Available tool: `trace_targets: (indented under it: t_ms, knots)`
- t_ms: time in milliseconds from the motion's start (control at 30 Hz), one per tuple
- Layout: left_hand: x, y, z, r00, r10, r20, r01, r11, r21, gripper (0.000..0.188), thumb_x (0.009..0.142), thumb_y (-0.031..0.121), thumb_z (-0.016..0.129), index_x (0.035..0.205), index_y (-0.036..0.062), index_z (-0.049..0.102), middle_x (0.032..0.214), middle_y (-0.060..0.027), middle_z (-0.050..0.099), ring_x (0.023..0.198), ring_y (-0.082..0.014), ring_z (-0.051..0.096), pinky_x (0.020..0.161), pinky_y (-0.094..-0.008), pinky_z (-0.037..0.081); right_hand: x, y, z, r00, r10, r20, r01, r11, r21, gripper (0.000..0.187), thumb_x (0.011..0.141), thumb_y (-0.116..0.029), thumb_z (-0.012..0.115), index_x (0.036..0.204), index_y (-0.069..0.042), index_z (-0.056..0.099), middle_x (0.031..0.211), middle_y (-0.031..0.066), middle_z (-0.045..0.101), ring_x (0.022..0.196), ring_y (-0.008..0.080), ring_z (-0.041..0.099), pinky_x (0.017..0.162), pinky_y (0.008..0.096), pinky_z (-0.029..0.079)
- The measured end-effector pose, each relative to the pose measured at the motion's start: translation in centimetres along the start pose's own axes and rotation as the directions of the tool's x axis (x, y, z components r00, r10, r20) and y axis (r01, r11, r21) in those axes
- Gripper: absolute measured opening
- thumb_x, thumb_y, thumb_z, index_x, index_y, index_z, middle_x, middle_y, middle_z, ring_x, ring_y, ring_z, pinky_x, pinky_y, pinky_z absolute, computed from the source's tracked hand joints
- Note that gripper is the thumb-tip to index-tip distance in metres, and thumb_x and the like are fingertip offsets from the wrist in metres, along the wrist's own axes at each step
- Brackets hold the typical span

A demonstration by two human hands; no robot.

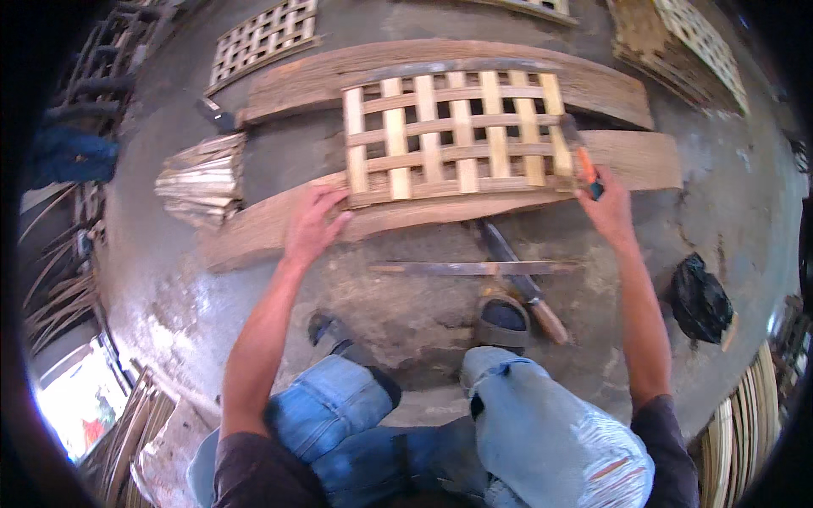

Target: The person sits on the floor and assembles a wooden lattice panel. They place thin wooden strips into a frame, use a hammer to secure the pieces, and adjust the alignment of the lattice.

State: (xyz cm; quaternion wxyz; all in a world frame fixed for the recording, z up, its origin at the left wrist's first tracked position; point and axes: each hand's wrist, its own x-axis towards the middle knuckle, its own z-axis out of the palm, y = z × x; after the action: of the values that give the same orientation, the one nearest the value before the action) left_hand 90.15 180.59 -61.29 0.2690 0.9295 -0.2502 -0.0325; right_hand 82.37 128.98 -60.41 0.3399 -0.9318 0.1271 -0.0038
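A woven lattice panel [457,129] of pale flat wooden or bamboo strips lies across two thick wooden beams [288,207]. My left hand [315,222] rests on the near beam beside the panel's near left corner, thumb and fingers apart and holding nothing. At the panel's right edge, my right hand [608,207] is closed around a hand tool [587,163] with an orange and black handle. The tool's dark end lies against the panel's right side; its exact kind is not clear.
A machete [508,262] with a wooden handle and a thin flat strip [415,267] lie crossed before my feet. Bundled strips [203,179] are at left, a black plastic bag [699,298] at right. More lattice panels [264,38] lie farther away.
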Motion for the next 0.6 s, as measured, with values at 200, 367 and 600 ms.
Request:
trace_targets:
  t_ms: [200, 367, 600]
  knots:
    - [-1.0, -0.5, -0.6, 0.999, -0.039, -0.004, 0.039, 0.999, 0.018, 0.035, 0.081, 0.015, 0.079, 0.113, 0.0048, 0.069, 0.112, -0.0136, 0.063, 0.107, -0.0329, 0.062, 0.092, -0.0397, 0.051, 0.4, -0.9, -0.2, 0.998, -0.027, 0.054, 0.024, 0.998, 0.053, 0.044, 0.078, -0.014, 0.078, 0.118, -0.008, 0.063, 0.103, 0.0154, 0.070, 0.098, 0.0349, 0.067, 0.087, 0.0420, 0.052]
    - [-0.5, 0.3, -0.6, 0.999, -0.054, 0.002, 0.054, 0.998, -0.040, 0.032, 0.081, 0.014, 0.079, 0.109, 0.0032, 0.069, 0.109, -0.0141, 0.064, 0.101, -0.0330, 0.063, 0.088, -0.0396, 0.052, 0.4, -1.3, -1.1, 0.996, -0.004, 0.095, 0.004, 1.000, 0.002, 0.041, 0.079, -0.015, 0.078, 0.116, -0.008, 0.064, 0.102, 0.0135, 0.071, 0.095, 0.0343, 0.067, 0.086, 0.0414, 0.052]
    - [-0.3, 0.1, -1.2, 1.000, 0.014, 0.011, -0.014, 0.999, -0.031, 0.031, 0.080, 0.012, 0.079, 0.107, 0.0014, 0.069, 0.107, -0.0145, 0.064, 0.099, -0.0325, 0.064, 0.086, -0.0395, 0.053, 0.6, -0.8, -0.7, 0.994, 0.020, 0.106, -0.024, 0.999, 0.044, 0.039, 0.078, -0.016, 0.079, 0.113, -0.007, 0.065, 0.099, 0.0139, 0.069, 0.092, 0.0320, 0.066, 0.083, 0.0409, 0.051]
